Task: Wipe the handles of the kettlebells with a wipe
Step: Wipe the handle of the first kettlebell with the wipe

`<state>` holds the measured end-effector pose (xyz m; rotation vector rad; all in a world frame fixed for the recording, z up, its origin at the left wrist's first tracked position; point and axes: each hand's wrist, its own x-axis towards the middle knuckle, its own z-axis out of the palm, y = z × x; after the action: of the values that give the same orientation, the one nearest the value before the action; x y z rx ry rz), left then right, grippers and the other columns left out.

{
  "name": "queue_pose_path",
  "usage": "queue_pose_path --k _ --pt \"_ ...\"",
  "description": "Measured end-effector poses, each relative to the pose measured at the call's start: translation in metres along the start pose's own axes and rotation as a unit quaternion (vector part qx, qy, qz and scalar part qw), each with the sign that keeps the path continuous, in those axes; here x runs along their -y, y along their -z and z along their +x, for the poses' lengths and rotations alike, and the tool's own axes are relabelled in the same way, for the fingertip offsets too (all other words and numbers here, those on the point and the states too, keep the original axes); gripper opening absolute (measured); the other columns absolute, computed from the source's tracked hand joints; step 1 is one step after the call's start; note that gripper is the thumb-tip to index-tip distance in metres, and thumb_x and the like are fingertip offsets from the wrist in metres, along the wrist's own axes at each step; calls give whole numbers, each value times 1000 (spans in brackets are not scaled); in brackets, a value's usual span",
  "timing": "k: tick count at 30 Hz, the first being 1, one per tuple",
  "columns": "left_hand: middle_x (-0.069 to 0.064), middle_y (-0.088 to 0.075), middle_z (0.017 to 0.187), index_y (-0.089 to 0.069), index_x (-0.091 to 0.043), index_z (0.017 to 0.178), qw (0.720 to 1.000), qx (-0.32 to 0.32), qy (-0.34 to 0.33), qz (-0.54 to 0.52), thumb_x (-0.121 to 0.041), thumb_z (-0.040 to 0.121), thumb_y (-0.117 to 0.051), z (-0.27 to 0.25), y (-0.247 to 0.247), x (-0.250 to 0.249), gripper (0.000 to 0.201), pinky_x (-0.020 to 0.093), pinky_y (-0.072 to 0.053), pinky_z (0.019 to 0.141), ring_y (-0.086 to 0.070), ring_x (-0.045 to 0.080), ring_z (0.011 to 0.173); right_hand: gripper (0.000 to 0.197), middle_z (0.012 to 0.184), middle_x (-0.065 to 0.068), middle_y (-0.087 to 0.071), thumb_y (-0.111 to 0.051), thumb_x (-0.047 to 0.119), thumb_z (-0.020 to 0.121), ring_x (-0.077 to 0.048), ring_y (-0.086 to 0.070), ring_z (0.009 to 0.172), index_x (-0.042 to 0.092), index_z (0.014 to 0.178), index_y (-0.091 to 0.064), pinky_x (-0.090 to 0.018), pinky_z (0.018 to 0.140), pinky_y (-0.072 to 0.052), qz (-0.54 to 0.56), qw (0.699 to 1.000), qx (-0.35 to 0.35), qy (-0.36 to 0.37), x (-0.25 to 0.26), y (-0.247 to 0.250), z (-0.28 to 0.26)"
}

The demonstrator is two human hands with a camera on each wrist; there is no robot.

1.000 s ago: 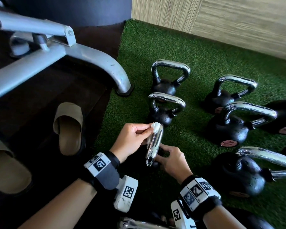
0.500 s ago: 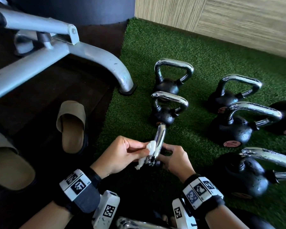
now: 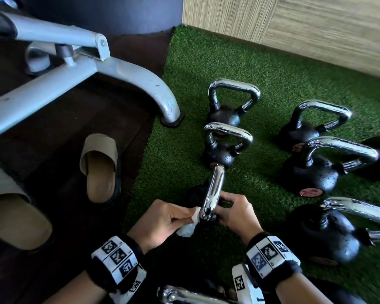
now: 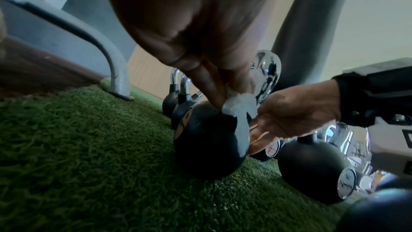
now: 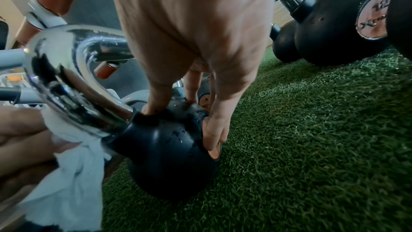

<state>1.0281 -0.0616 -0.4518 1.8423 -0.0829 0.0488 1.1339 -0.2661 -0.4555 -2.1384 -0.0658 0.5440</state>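
Small black kettlebell with a round rubber-like body and a polished chrome loop handle; water droplets speckle the body, and a copper-coloured disc sits on one face. It stands on the green artificial turf mat, nearest the person, at the near end of a row with two like kettlebells behind it. The handle rises above the body; seen from the head camera its loop is edge-on, its long axis running away from the person toward the row.

Left hand: fingers curled, pinching a crumpled white wipe against the near lower leg of the handle, where chrome meets body. A loose tail of wipe hangs below the fingers.

Right hand: fingertips and thumb spread over the top of the black body, thumb pressing beside the handle's base, one finger reaching down onto the copper disc. Grip is wide, bracing the ball.

Larger black kettlebells with chrome handles stand to the right on the same turf; one in the right wrist view carries a disc marked "12".

No containers in view.

Left of the mat: dark floor, a grey metal bench frame with its foot on the turf edge, and a beige slipper.
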Motion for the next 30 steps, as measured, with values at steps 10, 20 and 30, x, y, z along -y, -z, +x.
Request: queue_pose_path --k 10,20,30 --pt "-2 -80 92 -78 -13 106 979 -52 126 -152 6 90 -69 17 29 -18 27 17 -59 69 -75 9 82 23 80 14 -73 -86 20 75 3 -66 73 32 92 -77 -8 63 -42 -193 966 -123 120 69 45 -34" --pt "6 -78 82 -71 -7 92 910 -89 172 -368 -13 74 -74 45 27 -69 20 21 -60 65 -73 10 69 47 98 14 -76 -97 23 60 -5 -73 74 26 104 -81 -22 69 -60 24 957 -58 282 114 26 -66" --pt "12 -76 104 -79 -14 104 934 23 170 -312 -37 97 -53 44 31 -66 35 29 -57 84 -71 17 93 23 80 18 -77 -90 18 72 -3 -73 71 28 89 -80 -26 72 -61 16 973 -63 224 97 37 -48"
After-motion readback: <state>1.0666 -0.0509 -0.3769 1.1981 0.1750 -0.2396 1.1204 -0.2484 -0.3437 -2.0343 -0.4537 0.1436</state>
